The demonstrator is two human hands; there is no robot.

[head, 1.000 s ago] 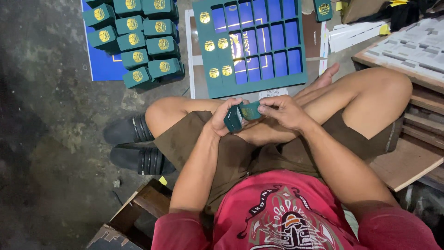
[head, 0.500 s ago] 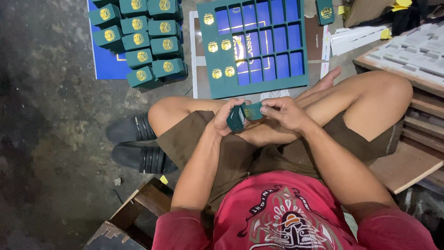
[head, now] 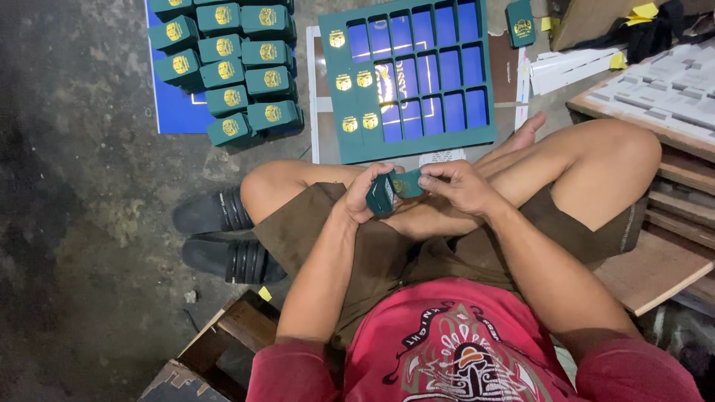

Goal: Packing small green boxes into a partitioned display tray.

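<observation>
- Both hands meet just above centre of the frame, over the person's crossed legs: the left hand (head: 363,197) curls around one end of a small green box (head: 391,190), fingers wrapped on its side, while the right hand (head: 460,186) pinches the other end between thumb and fingertips.
- That small green box sits between the two hands, tilted, its dark teal faces partly hidden by the fingers; whether it is fully folded I cannot tell.
- Directly above the hands, at upper centre, a green grid tray (head: 406,145) lies flat on the floor, its open cells showing blue underneath, with a few cells at its left side filled by boxes bearing gold emblems.
- At upper left, a cluster of finished green boxes (head: 231,71) with gold emblems stands packed together on a blue sheet (head: 175,112).
- One more single green box (head: 520,22) lies near the top edge, right of the tray.
- Left of the legs, a pair of black sandals (head: 223,238) rests on the grey concrete floor (head: 82,223).
- Along the right edge, wooden boards (head: 655,268) are stacked, with white moulded trays (head: 663,89) on top at upper right.
- Bottom left holds a wooden stool corner (head: 223,350), beside the person's red shirt (head: 454,350).
</observation>
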